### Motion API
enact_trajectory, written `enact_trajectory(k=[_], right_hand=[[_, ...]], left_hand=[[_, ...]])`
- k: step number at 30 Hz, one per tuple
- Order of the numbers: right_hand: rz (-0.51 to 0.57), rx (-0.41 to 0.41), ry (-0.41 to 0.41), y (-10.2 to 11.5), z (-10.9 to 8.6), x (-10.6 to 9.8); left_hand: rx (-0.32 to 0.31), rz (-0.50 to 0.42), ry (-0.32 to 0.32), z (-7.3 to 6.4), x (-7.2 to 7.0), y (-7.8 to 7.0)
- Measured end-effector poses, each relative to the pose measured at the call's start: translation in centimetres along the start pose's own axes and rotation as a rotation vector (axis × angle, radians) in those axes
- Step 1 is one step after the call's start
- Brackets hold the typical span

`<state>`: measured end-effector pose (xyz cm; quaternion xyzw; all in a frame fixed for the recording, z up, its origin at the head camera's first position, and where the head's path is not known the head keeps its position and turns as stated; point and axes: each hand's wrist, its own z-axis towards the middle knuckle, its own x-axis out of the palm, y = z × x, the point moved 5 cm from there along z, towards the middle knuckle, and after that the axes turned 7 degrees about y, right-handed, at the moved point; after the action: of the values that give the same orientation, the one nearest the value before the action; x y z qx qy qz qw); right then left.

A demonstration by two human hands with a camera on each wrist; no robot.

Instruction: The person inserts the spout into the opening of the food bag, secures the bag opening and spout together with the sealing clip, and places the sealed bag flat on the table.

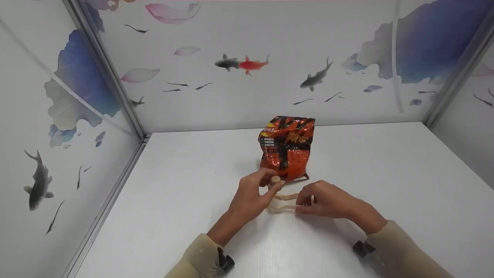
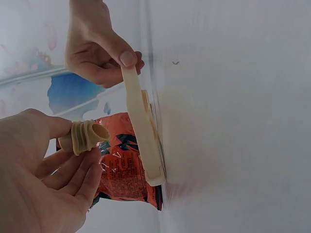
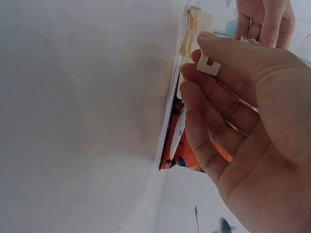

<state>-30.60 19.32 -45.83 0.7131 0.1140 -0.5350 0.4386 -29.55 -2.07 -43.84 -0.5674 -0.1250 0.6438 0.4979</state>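
Observation:
My left hand (image 1: 251, 193) pinches a small beige ribbed spout (image 2: 85, 137) between thumb and fingers, its hollow, slanted end showing in the left wrist view. My right hand (image 1: 326, 199) holds one end of a long cream bag clip (image 2: 141, 126) between thumb and fingertips. In the right wrist view a squared notch shows at the held end. A second cream strip (image 1: 287, 196) lies beyond it, close by the bag. The orange and black snack bag (image 1: 287, 148) stands upright just behind both hands, and the left fingertips overlap its lower edge in the head view.
The white table (image 1: 185, 173) runs back to a white wall (image 1: 247, 100) printed with fish and petals. Side panels with metal corner posts (image 1: 108, 73) enclose it. Dark wrist devices (image 1: 225, 260) sit at both cuffs.

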Motion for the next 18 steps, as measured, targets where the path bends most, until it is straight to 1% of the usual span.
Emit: enact_trajectory(k=[5,10,18], right_hand=[[-0.009,0.009,0.000,-0.14,0.05,0.12],[0.007,0.011,0.022,-0.28,0.05,0.38],[0.031,0.025,0.049,-0.27,0.00,0.56]], left_hand=[[-0.019,-0.013,0.011,-0.04,0.04,0.03],[-0.026,-0.016,0.010,-0.02,0.09,0.07],[-0.014,-0.020,0.000,0.01,0.05,0.13]])
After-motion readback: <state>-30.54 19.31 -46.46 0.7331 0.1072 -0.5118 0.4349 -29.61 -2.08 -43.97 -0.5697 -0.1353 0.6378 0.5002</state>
